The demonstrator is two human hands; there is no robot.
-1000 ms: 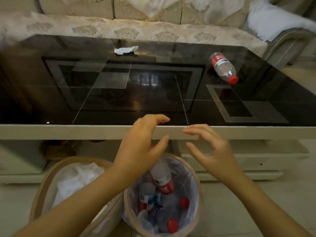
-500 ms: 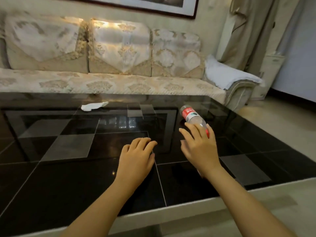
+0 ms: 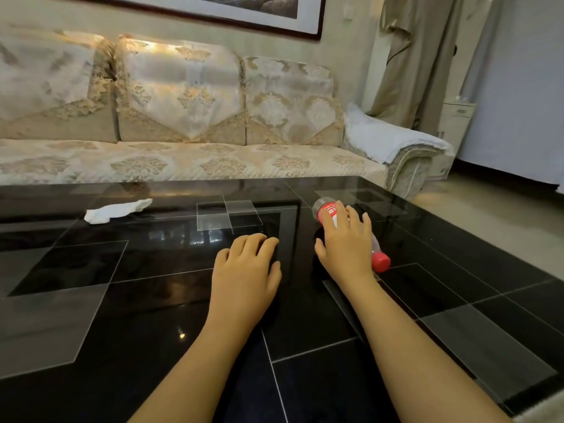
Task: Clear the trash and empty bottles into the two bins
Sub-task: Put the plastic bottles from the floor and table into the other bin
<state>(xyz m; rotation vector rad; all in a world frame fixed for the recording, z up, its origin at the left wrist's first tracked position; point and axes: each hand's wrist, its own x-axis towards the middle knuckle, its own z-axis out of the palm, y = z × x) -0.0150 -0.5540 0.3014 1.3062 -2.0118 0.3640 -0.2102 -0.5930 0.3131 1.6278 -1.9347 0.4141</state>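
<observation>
Head view, looking across a glossy black table (image 3: 91, 315) with pale inlaid lines. A patterned beige sofa (image 3: 189, 160) runs along the far edge.

Right hand (image 3: 346, 248) lies over a clear plastic bottle (image 3: 328, 210) on its side at the table's right-centre. Fingers (image 3: 341, 215) drape across the red label and the bottle body, thumb spread out to the left. Cannot tell whether the grip has closed: the underside of the hand is hidden, and the bottle appears to rest on the glass. The red cap (image 3: 381, 261) sticks out past the little-finger side, pointing toward the near right. The bottle's base end shows beyond the fingertips, toward the sofa.

Left hand (image 3: 244, 267) is just beside the right, palm down above or on the table surface, fingers curled together, holding nothing.

A crumpled white tissue (image 3: 117, 210) lies near the far edge on the left, well apart from both hands.

A white towel (image 3: 384, 138) is draped over the sofa's right armrest.
</observation>
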